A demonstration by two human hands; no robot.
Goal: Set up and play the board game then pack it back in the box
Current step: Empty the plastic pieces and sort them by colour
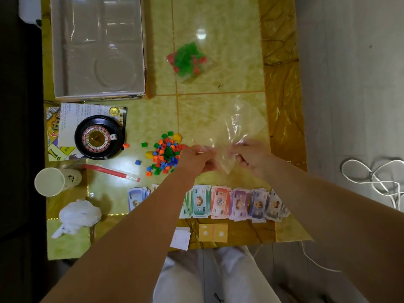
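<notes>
Above the loose pieces (166, 154), both hands' fingers (202, 153) pinch an empty clear bag (236, 125).

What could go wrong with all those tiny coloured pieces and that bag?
The left hand and right hand hold the clear bag just beside the loose pile of coloured pieces; a sweep might scatter them. Strays like the blue piece might get left behind. The paper cup sits at the table edge and could tip.
</notes>
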